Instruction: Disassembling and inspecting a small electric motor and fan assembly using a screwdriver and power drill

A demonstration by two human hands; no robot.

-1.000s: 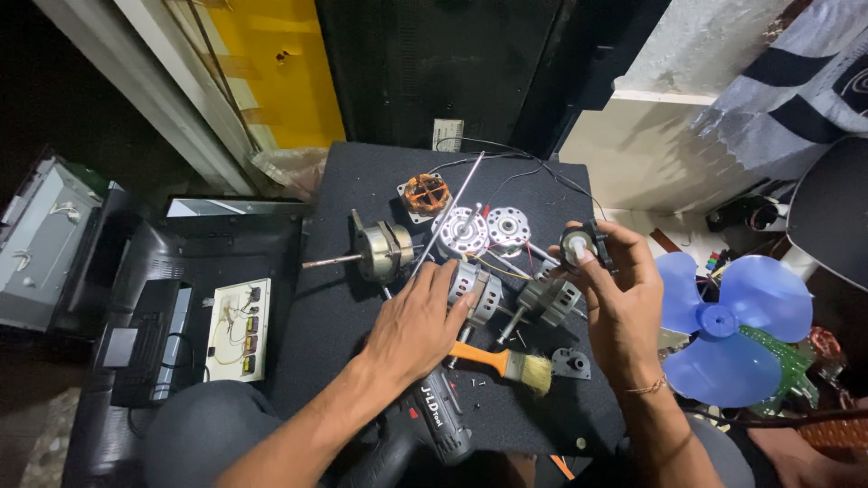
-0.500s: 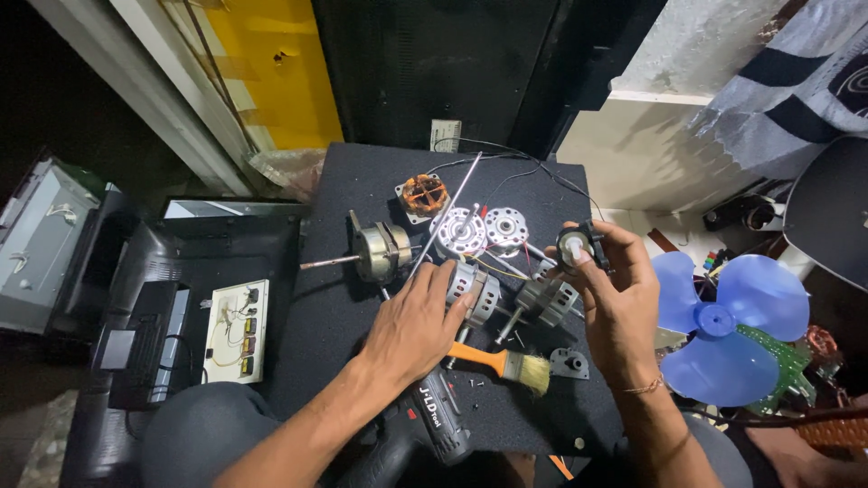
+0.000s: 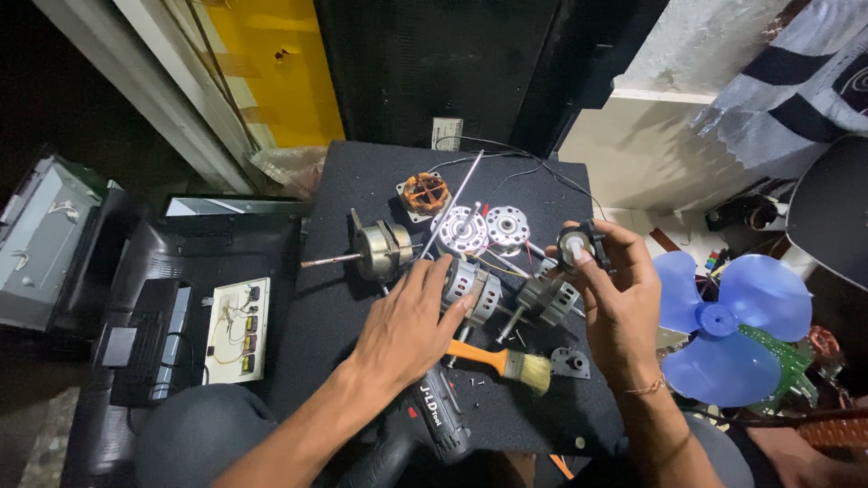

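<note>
Two bare forearms without sleeves, left hand (image 3: 404, 330) without rings, right hand (image 3: 620, 307) likewise unadorned, a thin beaded bracelet (image 3: 645, 389) circled the right wrist, knees wore dark grey trousers (image 3: 194, 434).

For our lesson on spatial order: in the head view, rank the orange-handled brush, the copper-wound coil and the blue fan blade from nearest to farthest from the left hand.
From the left hand:
1. Orange-handled brush, just beside it, nearer the person.
2. Copper-wound coil, toward the mat's far edge.
3. Blue fan blade, off the mat, far right.
</note>
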